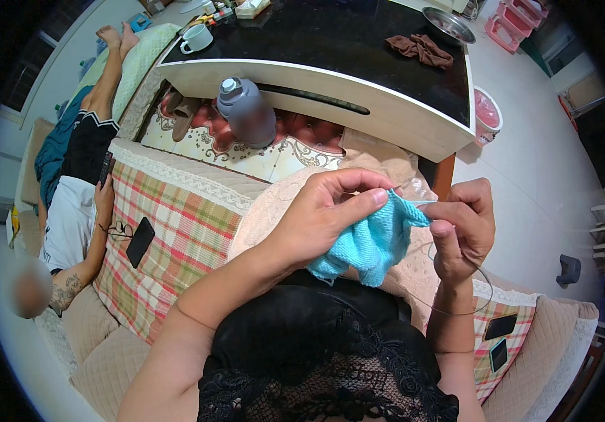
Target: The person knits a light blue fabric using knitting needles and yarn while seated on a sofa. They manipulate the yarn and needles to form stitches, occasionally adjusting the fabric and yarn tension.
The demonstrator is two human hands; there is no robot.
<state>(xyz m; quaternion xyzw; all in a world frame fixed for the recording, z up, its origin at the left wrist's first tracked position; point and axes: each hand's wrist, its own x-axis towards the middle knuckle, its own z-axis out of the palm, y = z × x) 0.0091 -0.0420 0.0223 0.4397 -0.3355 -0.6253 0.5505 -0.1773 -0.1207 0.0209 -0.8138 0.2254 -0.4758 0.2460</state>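
Observation:
A piece of turquoise knitting (371, 245) hangs between my hands above my lap. My left hand (334, 211) pinches its upper left edge between thumb and forefinger, where a thin needle tip shows. My right hand (463, 229) grips the knitting's right corner, with a strand of turquoise yarn (421, 202) stretched between the two hands. From beneath my right hand loops the thin cable of a circular knitting needle (484, 298), curving back under the work. The needle tip at my right fingers is mostly hidden. A peach-coloured textured blanket (265, 221) covers my lap.
Before me stands a black-topped table (323, 31) bearing a mug (197, 38), a brown cloth (421, 50) and a metal basin (448, 25). A large grey bottle (247, 113) is below its edge. To the left a person (78, 211) reclines near a phone (140, 242) and eyeglasses (121, 230).

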